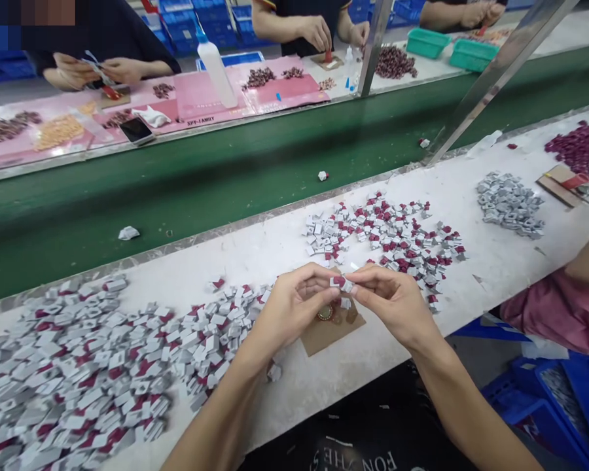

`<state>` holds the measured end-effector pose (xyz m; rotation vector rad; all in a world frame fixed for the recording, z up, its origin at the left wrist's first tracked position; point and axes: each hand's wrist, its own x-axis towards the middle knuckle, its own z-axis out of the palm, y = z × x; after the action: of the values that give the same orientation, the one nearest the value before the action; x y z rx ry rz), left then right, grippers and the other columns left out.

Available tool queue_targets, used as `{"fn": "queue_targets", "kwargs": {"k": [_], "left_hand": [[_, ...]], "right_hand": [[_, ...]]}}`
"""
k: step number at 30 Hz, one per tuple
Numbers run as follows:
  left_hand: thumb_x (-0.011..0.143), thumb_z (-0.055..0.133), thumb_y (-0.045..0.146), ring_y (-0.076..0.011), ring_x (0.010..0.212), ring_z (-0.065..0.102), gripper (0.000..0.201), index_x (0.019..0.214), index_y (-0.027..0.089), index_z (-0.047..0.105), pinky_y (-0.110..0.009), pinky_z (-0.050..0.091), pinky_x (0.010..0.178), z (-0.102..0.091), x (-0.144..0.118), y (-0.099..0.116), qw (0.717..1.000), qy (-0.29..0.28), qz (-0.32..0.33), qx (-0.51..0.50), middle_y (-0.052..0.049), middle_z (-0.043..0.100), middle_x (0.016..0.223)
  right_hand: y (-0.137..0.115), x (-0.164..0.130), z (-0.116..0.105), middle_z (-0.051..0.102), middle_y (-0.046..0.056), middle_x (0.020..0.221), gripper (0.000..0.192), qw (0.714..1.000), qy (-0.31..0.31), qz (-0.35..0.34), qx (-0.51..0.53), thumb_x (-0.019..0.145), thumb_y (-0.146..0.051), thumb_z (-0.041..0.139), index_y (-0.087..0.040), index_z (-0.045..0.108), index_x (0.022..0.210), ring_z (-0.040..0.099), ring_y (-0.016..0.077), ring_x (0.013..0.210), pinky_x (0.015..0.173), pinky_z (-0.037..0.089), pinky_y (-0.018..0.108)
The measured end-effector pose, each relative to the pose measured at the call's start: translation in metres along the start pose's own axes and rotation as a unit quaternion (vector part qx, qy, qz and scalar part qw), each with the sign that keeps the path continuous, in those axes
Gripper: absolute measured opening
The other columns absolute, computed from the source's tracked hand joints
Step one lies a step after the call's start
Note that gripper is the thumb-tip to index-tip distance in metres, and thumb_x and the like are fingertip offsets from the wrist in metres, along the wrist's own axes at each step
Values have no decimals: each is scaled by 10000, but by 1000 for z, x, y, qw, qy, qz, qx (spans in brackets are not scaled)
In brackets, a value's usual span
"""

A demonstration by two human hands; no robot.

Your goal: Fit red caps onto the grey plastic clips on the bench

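Long white bench (285, 386) running left to right, a green belt (177, 190) beyond it, and a far pink-covered bench (201, 98) where other people's hands work. On the near bench, largest first: a wide heap of grey-and-red pieces (78, 373) at near left, a looser scatter of the same pieces (392, 239) right of centre, a small all-grey pile (510, 203) farther right, dark red bits (579, 144) at far right. Just below the hands, a brown cardboard square (324, 330) with a small round red-and-gold thing (325, 312) on it. Left hand (294, 304) and right hand (395, 301) meeting fingertip to fingertip above the card, both pinched shut on one small piece (341, 283), grey-white with a red face, held clear of the bench. Best done, by the look of it, with the pinch kept at the piece's edges so the red face stays in sight, wrists low and close to the card for steadiness, pressure light enough not to crush or skew so small a part. Worth keeping the piece over the card, since a drop into either heap would lose it among look-alikes. Exact join or fold between the fingers too small to tell.
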<state>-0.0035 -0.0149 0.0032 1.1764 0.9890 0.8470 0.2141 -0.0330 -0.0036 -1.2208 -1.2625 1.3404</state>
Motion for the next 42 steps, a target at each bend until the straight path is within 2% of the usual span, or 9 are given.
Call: {"fn": "queue_targets", "kwargs": {"k": [7,11,15,21,27,31,36,40,42], "left_hand": [[927,886,346,-243,967,818,202,1058,231,785,-381,677,890,-30,15,13,995,67,30,73,-72,844,1027],[875,924,395,-232,857,766,287,1028,231,747,-366,635,797,-51,19,19,983,163,17,86,-44,786,902],[788,918,439,-244,923,748,329,975,216,764,-385,616,861,-73,37,16,970,210,13,123,-74,801,975],[738,869,324,-239,857,697,223,860,224,711,-382,570,822,-107,103,5,943,276,-20,186,-63,761,871],[735,840,198,-261,890,715,238,852,239,637,-394,577,873,-125,170,-7,918,311,-56,238,-54,739,885],[761,821,178,-322,1158,690,255,860,248,597,-462,529,1123,-133,188,-12,895,329,-78,289,-96,764,1000],[799,848,251,-413,1404,558,273,946,242,618,-557,415,1277,-144,184,-13,868,340,-104,348,-152,768,1125],[750,845,189,-481,1457,533,481,1171,230,616,-625,429,1257,-136,162,-12,846,358,-99,383,-212,673,1393],[711,845,162,-502,1464,509,552,1209,229,616,-641,417,1259,-121,145,-15,847,322,-58,418,-229,612,1447]], "right_hand": [[-10,62,11,890,81,1076,195,994,-99,-17,-45,981,-361,841,-251,904,1130,857,256,1003,883,724,408],[-16,151,26,863,85,1183,289,960,7,-45,-275,1056,-261,640,-247,832,1272,805,244,1013,879,660,381],[-15,232,53,832,152,1257,283,937,43,-23,-347,1042,-235,688,-215,766,1313,770,350,1144,1035,596,510],[-3,276,76,820,201,1178,194,918,35,25,-394,936,-75,727,-188,723,1094,749,422,1202,1105,534,580],[1,219,38,759,40,928,149,937,29,-2,-347,988,-209,680,-267,664,1125,752,276,920,892,606,423],[6,130,3,721,-4,805,105,994,-25,1,-111,1007,-345,715,-274,662,1063,734,213,744,709,612,363],[19,33,-21,734,5,885,279,998,-12,47,-48,986,-501,862,-276,713,1056,725,197,779,737,630,350],[26,-4,-25,706,22,931,294,997,35,54,-53,982,-509,898,-286,713,1035,723,212,846,724,628,330],[28,-14,-26,725,32,947,295,995,57,46,-60,974,-501,907,-291,713,1046,750,221,871,751,647,340]]}}
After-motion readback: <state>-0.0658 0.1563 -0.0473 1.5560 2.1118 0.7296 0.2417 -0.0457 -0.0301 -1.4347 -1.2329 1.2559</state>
